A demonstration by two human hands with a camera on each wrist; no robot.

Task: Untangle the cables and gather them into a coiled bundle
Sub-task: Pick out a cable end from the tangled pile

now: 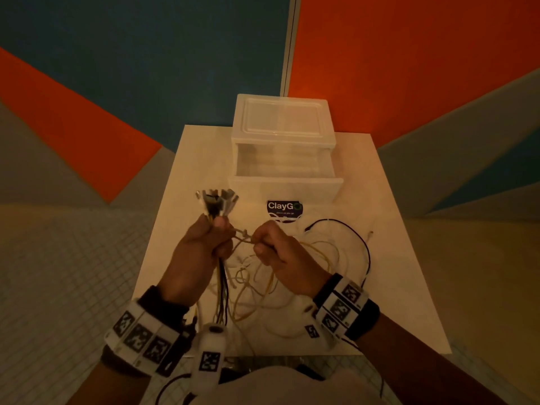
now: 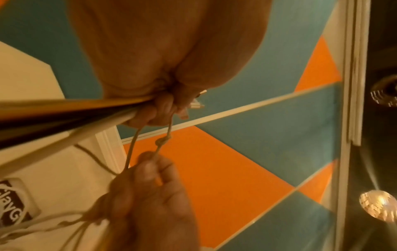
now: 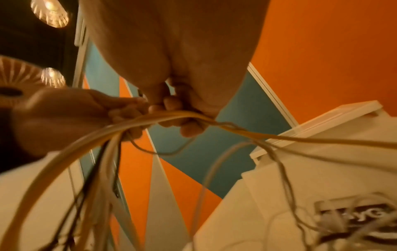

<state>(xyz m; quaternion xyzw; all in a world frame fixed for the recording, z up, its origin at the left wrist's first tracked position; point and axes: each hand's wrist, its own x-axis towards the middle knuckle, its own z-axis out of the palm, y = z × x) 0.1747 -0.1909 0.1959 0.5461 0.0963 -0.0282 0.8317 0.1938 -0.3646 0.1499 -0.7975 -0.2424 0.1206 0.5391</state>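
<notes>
A bunch of cables (image 1: 219,276) is clamped in the left grip (image 1: 198,252), their plugs (image 1: 217,201) fanned out above the fist. A thin strand with a knot (image 2: 162,140) is pinched in the right grip (image 1: 274,252), stretched between both hands. The remaining loops (image 1: 306,258) are spread on the desk (image 1: 394,258), in front of a drawer box (image 1: 285,147) whose drawer is pulled out.

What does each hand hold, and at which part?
The left hand grips the cable bundle just below its connector ends. The right hand pinches a thin cable just beside its knot.
</notes>
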